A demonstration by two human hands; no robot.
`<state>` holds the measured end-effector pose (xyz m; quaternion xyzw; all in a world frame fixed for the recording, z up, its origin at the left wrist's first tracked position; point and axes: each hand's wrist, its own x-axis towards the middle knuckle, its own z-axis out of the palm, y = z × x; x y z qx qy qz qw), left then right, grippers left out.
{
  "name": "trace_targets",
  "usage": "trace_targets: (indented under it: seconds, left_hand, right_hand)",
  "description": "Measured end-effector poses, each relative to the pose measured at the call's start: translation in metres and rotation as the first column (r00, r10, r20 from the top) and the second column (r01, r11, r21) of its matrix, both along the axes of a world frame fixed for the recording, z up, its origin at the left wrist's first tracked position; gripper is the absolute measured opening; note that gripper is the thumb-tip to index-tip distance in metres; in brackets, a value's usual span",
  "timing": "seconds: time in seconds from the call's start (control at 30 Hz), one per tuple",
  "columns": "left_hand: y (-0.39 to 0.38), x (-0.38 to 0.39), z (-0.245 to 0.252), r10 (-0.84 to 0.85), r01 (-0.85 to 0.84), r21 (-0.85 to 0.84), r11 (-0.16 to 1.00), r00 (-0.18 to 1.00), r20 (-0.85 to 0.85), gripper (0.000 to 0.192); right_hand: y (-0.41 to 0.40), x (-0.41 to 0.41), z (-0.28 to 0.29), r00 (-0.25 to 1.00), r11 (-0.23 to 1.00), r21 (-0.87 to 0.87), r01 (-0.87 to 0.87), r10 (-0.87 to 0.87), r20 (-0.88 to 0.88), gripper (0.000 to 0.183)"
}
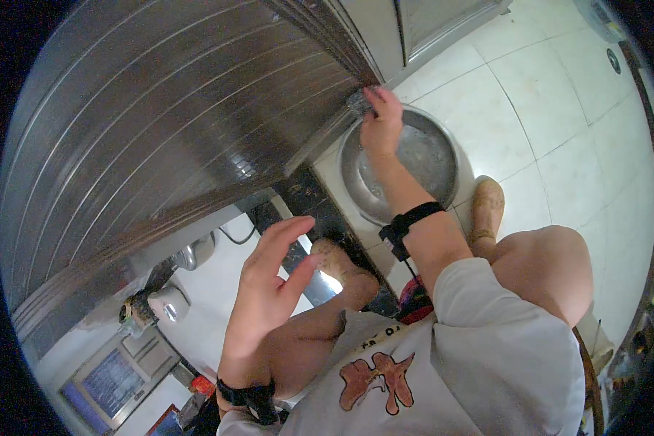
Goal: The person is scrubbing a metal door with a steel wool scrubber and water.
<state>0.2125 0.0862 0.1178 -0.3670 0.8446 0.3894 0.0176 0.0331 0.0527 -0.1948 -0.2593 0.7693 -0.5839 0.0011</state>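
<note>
My right hand [382,128] reaches over the near side of a round metal basin [354,191] on the floor. Its fingers are on a grey scrubber [358,102], perhaps steel wool, pressed at the lower corner of a dark grooved door [196,109]. Part of the scrubber is hidden by the fingers. Water with some bubbles [422,150] lies in the basin. My left hand [275,275] hovers in front of the door's lower edge, fingers and thumb apart, holding nothing.
A black-strapped device [400,231] is on my right forearm, with a cable. Pale floor tiles [501,109] spread to the right, and a dark threshold [310,193] runs under the door. Past it are a white appliance [169,304] and a metal pot [196,252].
</note>
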Motion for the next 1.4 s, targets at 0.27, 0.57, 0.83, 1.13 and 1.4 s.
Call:
trace_targets:
  seconds: [0.27,0.57,0.83,1.13,1.4]
  left_hand:
    - [0.002,0.004,-0.005,-0.042,0.042,0.000,0.999,0.999,0.004,0.040]
    - [0.006,0.007,-0.007,-0.021,0.020,0.042,0.999,0.999,0.030,0.044]
    - [0.003,0.008,-0.007,-0.051,0.051,-0.026,0.998,0.999,0.020,0.040]
    - [0.007,-0.003,-0.015,-0.173,0.174,0.000,0.985,0.979,0.109,0.047]
    - [0.005,-0.011,-0.019,-0.201,0.338,-0.310,0.889,0.895,0.398,0.057]
  right_hand:
    - [0.003,0.021,-0.018,0.996,0.996,-0.030,-0.086,0.086,-0.007,0.045]
    - [0.007,0.040,-0.001,0.964,0.964,-0.044,-0.264,0.263,-0.029,0.040]
    - [-0.002,-0.008,0.012,0.994,0.997,-0.048,-0.056,0.051,-0.097,0.041]
    - [0.003,0.008,-0.009,0.889,0.899,-0.110,-0.425,0.390,-0.240,0.041]
    - [0.000,0.044,-0.007,0.894,0.917,-0.002,-0.399,0.388,-0.225,0.039]
